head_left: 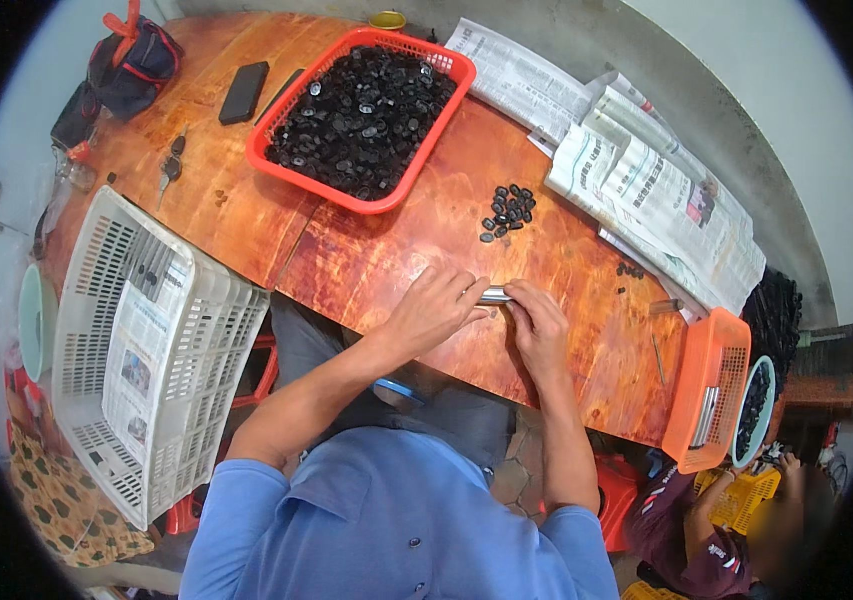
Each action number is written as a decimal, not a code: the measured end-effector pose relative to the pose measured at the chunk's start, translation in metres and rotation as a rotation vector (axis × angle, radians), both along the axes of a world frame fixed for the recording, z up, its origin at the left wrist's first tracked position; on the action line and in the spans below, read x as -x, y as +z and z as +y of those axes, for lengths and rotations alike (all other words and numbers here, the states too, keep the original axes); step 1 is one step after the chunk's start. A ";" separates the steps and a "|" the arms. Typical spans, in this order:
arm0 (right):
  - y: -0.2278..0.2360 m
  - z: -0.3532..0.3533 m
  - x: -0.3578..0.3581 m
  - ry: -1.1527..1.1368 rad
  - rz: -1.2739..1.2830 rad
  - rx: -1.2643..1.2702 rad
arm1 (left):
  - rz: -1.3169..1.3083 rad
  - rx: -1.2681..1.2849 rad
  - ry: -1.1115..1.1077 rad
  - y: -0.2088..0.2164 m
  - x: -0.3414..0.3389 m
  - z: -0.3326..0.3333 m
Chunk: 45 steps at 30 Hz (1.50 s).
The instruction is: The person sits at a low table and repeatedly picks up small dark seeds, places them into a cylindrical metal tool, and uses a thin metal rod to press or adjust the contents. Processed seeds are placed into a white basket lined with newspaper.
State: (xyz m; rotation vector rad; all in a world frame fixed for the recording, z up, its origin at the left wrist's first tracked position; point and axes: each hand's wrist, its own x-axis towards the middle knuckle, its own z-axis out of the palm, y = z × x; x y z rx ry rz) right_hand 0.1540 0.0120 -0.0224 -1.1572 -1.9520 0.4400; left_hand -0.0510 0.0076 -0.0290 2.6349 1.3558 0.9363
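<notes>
Over the near edge of the wooden table (356,270), both my hands grip a short, shiny metal tube (494,294). My left hand (434,312) closes its fingers round the tube's left end. At the right end, my right hand (538,322) pinches it with thumb and fingers. Most of the tube is hidden by my fingers; only its middle shows. Just beyond my hands lies a small cluster of black oval plastic parts (508,210). Farther left stands a red basket (371,207) heaped with similar black parts.
A white crate (186,380) holding newspaper stands at left. Newspapers (646,180) cover the far right edge. An orange basket (711,385) holds metal tubes at right, beside a bowl (754,410) of black pieces. Keys (172,165) lie at far left. Another person (691,530) works at lower right.
</notes>
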 end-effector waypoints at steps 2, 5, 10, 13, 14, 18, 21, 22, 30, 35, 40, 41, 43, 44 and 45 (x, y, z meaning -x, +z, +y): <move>0.000 -0.002 0.001 -0.001 -0.002 0.011 | 0.037 0.002 0.024 -0.003 -0.002 -0.002; 0.000 0.001 -0.001 -0.019 0.032 0.129 | 0.061 0.000 0.035 -0.008 -0.003 0.001; 0.018 0.038 0.009 -0.266 -0.080 0.372 | 0.010 0.041 -0.036 -0.002 0.000 0.008; 0.005 0.061 0.035 -0.352 -0.189 0.209 | 0.033 0.030 -0.049 0.004 0.003 0.012; -0.002 0.061 0.037 -0.371 -0.221 0.168 | 0.053 0.043 -0.064 0.004 0.002 0.014; -0.009 0.060 0.042 -0.439 -0.264 0.138 | 0.086 0.095 -0.115 0.000 0.004 0.021; -0.010 0.060 0.042 -0.421 -0.251 0.149 | 0.041 0.114 -0.135 0.007 0.007 0.023; -0.012 0.060 0.042 -0.416 -0.243 0.167 | 0.022 0.118 -0.135 0.010 0.008 0.023; -0.017 0.056 0.043 -0.404 -0.247 0.237 | 0.056 0.231 -0.113 0.002 0.005 0.021; -0.021 0.053 0.040 -0.385 -0.239 0.219 | 0.114 0.154 -0.123 -0.010 0.006 0.019; -0.022 0.059 0.039 -0.399 -0.251 0.182 | 0.042 0.172 -0.109 0.006 0.004 0.023; -0.019 0.059 0.041 -0.418 -0.238 0.201 | 0.047 0.150 -0.108 0.009 0.004 0.024; -0.022 0.058 0.039 -0.405 -0.254 0.162 | 0.039 0.138 -0.109 0.009 0.005 0.020; -0.022 0.059 0.040 -0.401 -0.262 0.145 | 0.029 0.132 -0.107 0.010 0.006 0.020; -0.020 0.059 0.040 -0.393 -0.269 0.186 | 0.017 0.127 -0.108 0.008 0.005 0.021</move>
